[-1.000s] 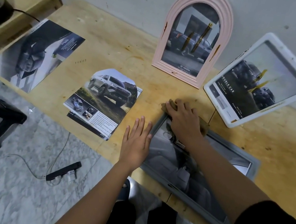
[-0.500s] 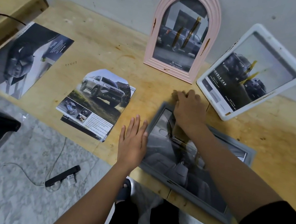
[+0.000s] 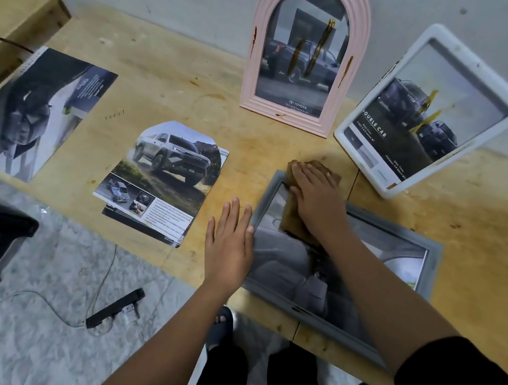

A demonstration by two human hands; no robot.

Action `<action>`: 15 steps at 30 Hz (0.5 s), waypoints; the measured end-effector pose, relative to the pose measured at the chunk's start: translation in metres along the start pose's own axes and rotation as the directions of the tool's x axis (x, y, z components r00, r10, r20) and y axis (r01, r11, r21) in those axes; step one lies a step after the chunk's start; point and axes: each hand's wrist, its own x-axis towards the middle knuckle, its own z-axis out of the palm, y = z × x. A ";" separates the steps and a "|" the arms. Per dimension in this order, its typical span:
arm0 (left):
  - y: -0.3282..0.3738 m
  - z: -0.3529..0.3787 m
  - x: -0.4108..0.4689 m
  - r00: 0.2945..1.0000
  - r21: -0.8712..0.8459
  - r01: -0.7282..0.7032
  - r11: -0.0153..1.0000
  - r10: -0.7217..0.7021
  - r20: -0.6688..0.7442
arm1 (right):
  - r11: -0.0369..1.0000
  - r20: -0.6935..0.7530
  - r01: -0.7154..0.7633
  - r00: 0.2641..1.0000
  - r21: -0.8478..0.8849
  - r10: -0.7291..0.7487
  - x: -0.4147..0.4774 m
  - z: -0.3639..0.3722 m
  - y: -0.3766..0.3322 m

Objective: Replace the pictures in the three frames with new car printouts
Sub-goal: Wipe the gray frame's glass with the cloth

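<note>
Lying at the left end of the desk (image 3: 171, 78) is a large dark car printout (image 3: 37, 112). Right of it, a trimmed printout of a silver pickup (image 3: 167, 174) sits on another sheet. My left grip (image 3: 229, 244) is flat on the desk, fingers straight and holding nothing, its right side against the left rim of the grey frame (image 3: 431, 267). That frame lies flat by the desk's near edge. Farther back, the pink arched frame (image 3: 306, 54) stands upright against the wall, brownish streaks on its glass. My right grip (image 3: 317, 194) is spread flat, pressing a brown pad (image 3: 294, 220) onto the grey frame's far left corner. Whether the pad is cloth or card I cannot tell. At the right, the white frame (image 3: 434, 112) leans tilted against the wall, with yellowish streaks over its car picture.
</note>
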 end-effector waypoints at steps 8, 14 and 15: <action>0.001 -0.002 0.000 0.999 0.022 0.003 1.000 -0.004 0.042 | 0.995 -0.088 -0.078 0.993 0.068 0.084 -0.032 -0.013 0.021; 0.001 -0.001 0.000 1.000 0.027 -0.015 1.000 0.015 0.024 | 0.987 -0.060 -0.141 0.988 0.077 0.145 -0.047 -0.018 0.040; 0.001 -0.001 -0.001 1.000 0.024 -0.017 1.000 0.017 0.022 | 0.987 -0.069 -0.144 0.986 0.066 0.149 -0.051 -0.019 0.043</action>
